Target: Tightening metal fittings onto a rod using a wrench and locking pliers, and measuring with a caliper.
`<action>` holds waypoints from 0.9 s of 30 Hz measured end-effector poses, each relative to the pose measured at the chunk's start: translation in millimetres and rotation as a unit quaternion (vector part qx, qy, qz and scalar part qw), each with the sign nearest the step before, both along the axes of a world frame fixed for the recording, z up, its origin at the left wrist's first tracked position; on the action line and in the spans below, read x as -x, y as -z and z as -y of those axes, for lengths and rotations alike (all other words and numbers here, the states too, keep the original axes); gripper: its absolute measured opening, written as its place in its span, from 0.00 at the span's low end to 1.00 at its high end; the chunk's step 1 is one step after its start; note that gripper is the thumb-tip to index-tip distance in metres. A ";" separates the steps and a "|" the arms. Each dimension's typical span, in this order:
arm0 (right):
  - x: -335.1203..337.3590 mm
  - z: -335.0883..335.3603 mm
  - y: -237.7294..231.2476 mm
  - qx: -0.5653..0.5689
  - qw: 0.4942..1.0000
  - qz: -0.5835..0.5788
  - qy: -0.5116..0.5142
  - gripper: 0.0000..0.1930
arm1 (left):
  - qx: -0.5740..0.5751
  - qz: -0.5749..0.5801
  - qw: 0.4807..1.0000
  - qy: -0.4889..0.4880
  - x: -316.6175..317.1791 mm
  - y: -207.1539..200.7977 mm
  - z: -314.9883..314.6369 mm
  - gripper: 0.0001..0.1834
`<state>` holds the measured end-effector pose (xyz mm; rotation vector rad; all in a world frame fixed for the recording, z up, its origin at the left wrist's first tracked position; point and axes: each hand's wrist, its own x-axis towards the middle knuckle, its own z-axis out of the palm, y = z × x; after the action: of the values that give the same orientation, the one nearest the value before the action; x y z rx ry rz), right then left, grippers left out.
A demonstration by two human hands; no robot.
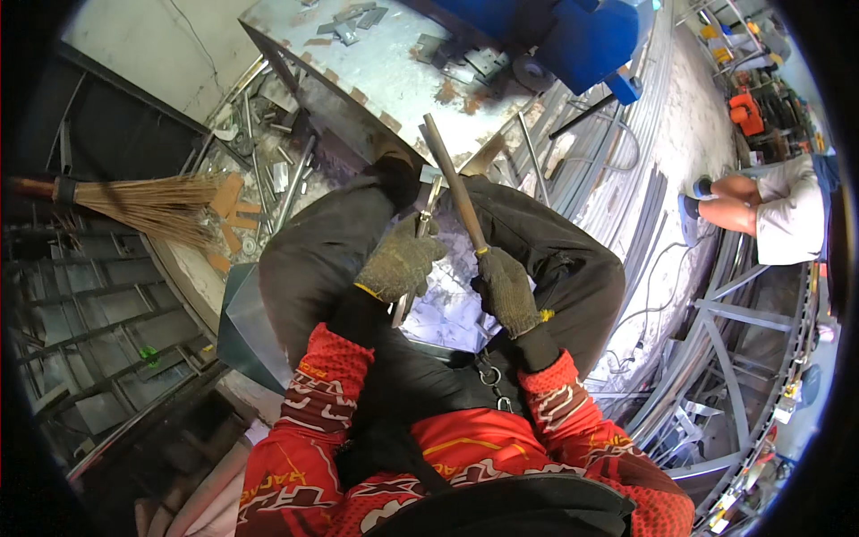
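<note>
My left hand (400,259), in a grey-green knitted work glove, is closed around a pair of metal pliers (429,204). A small flat metal piece (429,174) shows at the tool's far end, its contact with the jaws too small to make out. Wrapped in a matching glove, my right hand (508,291) grips the near end of a long brown rod (455,183). The rod slants up and away to the left, its far end close to the metal table. Between my knees lies a bright, pale patch of sheet-like pieces (447,304).
Ahead stands a worn metal table (385,67) with scraps and a blue machine (582,40). A straw broom (148,204) lies left, near metal offcuts. Long metal profiles (640,206) line the right. Another person's legs (743,201) show at far right.
</note>
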<state>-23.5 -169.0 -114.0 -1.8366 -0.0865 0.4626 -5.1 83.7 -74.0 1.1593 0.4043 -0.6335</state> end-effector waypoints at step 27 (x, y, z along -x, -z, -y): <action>-26.8 -31.6 -43.8 0.084 0.970 0.225 -0.049 0.13 | -0.092 -0.013 0.995 -0.041 -3.1 -29.4 12.1 0.15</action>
<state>3.3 -137.4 -70.2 -2.0841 -0.4606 0.1141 -2.0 71.6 -44.5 1.3038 0.5393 -0.5480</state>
